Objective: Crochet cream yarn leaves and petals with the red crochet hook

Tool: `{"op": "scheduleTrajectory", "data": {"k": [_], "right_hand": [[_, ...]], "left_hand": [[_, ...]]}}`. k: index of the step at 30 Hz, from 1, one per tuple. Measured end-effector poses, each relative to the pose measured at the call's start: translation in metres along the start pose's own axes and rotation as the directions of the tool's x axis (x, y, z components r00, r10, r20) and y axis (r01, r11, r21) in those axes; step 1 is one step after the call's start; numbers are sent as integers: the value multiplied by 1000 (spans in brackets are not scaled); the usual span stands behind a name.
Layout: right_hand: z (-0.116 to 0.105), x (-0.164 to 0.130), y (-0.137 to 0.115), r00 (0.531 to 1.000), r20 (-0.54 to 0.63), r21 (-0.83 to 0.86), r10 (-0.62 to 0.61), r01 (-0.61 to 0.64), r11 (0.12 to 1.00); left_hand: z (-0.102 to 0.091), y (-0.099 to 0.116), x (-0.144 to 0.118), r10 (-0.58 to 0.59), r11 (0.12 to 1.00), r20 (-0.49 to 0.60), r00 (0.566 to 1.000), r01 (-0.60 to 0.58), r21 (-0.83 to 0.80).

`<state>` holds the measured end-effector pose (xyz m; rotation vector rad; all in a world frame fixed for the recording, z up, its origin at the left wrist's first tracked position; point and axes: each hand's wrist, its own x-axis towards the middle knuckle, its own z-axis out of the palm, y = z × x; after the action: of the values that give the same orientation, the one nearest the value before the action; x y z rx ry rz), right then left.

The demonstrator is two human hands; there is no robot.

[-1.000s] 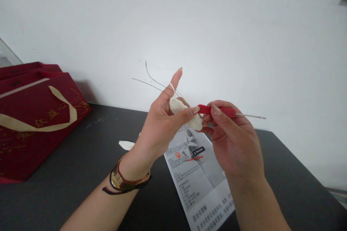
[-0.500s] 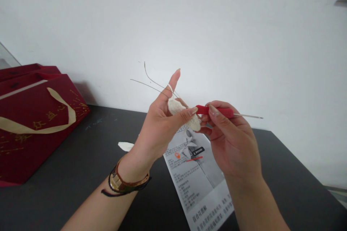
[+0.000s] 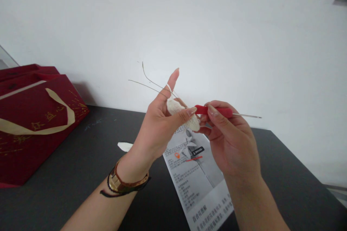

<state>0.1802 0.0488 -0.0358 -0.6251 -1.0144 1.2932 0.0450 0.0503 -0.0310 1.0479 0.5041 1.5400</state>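
Crocheting mid-stitch, by the look of it. Red gift bag (image 3: 35,115) far left on dark table (image 3: 67,173). Left hand (image 3: 158,130) pinching cream crochet piece (image 3: 180,112) above instruction sheet (image 3: 197,184), index finger raised, thin wires (image 3: 148,81) sticking out. Right hand (image 3: 233,140) closed on red-handled crochet hook (image 3: 217,111). Next likely needs steady hook work against the piece.

There is one view only, from a camera worn on the person's head. It looks forward and down, close over the left hand (image 3: 158,128) and right hand (image 3: 233,140), across the dark surface (image 3: 81,173) to its far edge against the white wall (image 3: 217,36).
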Motion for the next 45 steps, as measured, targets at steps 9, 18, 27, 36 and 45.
{"op": "scheduleTrajectory", "data": {"k": [9,18,27,36,45], "right_hand": [[0,0,1,1000,8,2,-4,4,1000],[1,0,1,1000,6,-4,-1,1,1000],[0,-1,0,1000,13,-3,-1,1,1000],[1,1,1,1000,14,6,-19,19,1000],[3,-1,2,1000,21,-29,-16,16,999]], "left_hand": [[0,0,0,8,1000,-12,1000,-8,-10],[2,1,-1,7,1000,-18,1000,-7,-8],[1,0,0,13,1000,1,1000,-13,-12],[-1,-1,-1,22,1000,-11,1000,-22,22],[1,-2,0,1,1000,19,1000,-1,-6]]}}
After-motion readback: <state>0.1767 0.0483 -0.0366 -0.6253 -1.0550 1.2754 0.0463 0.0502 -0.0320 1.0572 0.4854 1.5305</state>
